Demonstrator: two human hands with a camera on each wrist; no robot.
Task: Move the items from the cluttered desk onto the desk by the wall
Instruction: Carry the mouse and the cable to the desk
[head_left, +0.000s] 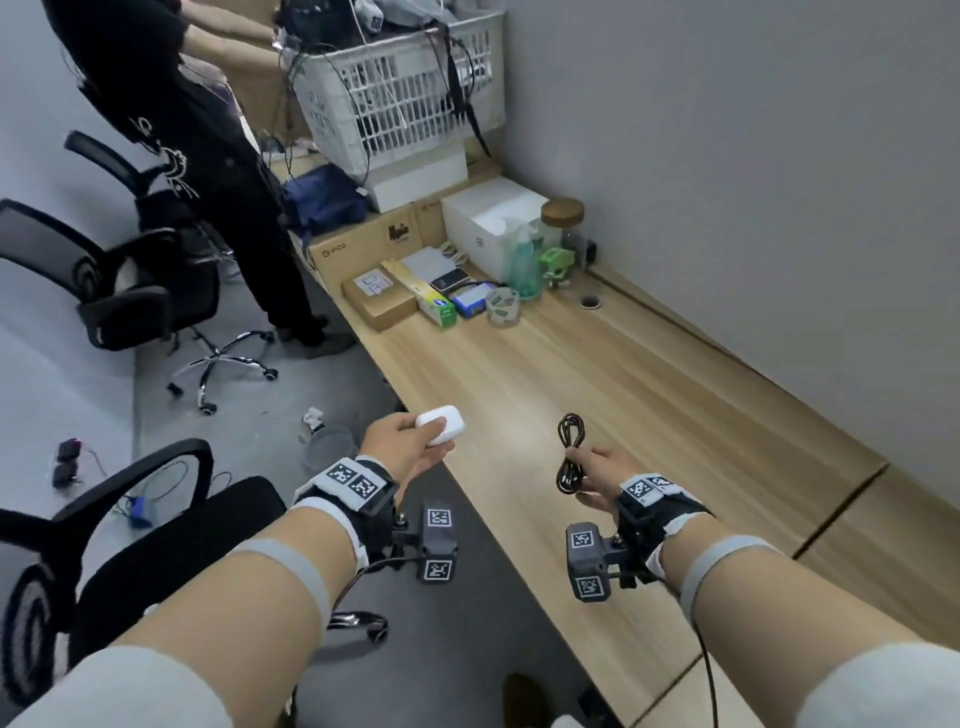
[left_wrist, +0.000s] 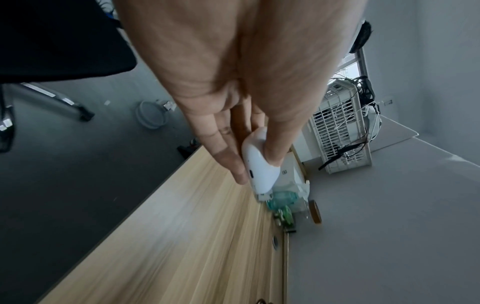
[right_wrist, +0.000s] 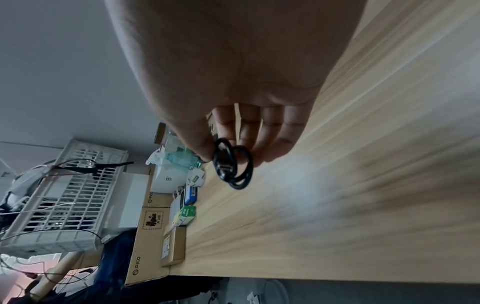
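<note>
Left hand (head_left: 402, 441) grips a white earbud case (head_left: 440, 425) while right hand (head_left: 597, 475) pinches a coiled black cable (head_left: 569, 452) above the wooden desk (head_left: 649, 374).

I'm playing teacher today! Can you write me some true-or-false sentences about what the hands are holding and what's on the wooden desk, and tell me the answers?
1. The left hand holds a white case. True.
2. The right hand holds scissors. False: it pinches a coiled black cable.
3. The cable lies on the desk. False: it is held above it.
4. A white basket sits at the desk's far end. True.
5. The cork-lidded jar stands near the wall. True.
</note>
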